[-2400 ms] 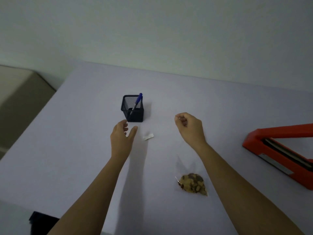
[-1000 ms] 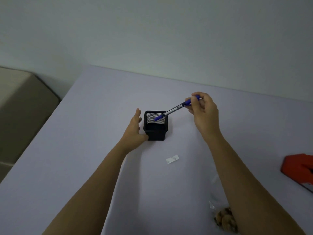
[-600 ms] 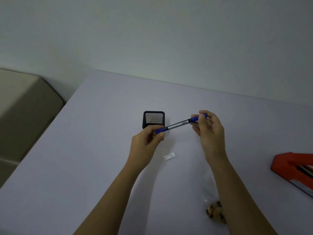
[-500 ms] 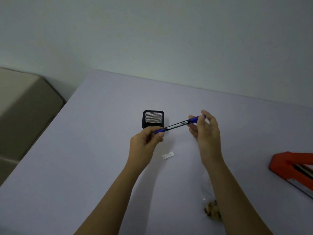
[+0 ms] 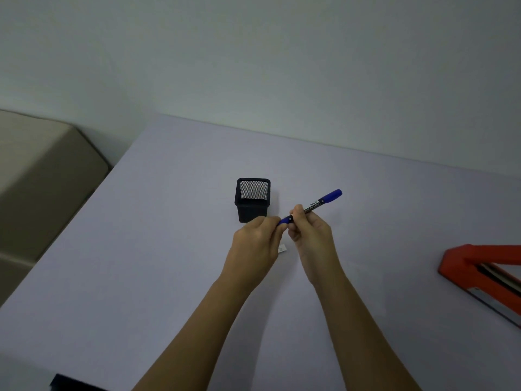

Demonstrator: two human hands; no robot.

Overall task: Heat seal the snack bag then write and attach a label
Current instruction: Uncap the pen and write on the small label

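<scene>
A blue marker pen (image 5: 315,205) is held above the table, slanting up to the right. My right hand (image 5: 310,235) grips its barrel near the middle. My left hand (image 5: 258,241) pinches the pen's lower left end, which looks like the cap. A small white label (image 5: 282,248) lies flat on the table, showing in the gap between my two hands. The snack bag is out of view. The red heat sealer (image 5: 485,273) sits at the right edge with its arm raised.
A black mesh pen holder (image 5: 252,199) stands empty just beyond my left hand. The lilac table (image 5: 141,249) ends at a pale wall behind. A beige cushioned seat (image 5: 36,170) lies off the table's left side. A dark object (image 5: 64,383) peeks at the bottom left.
My right hand took the pen out of the holder and brought it toward me. My left hand left the holder and closed on the pen's lower end. My right hand slid down the barrel.
</scene>
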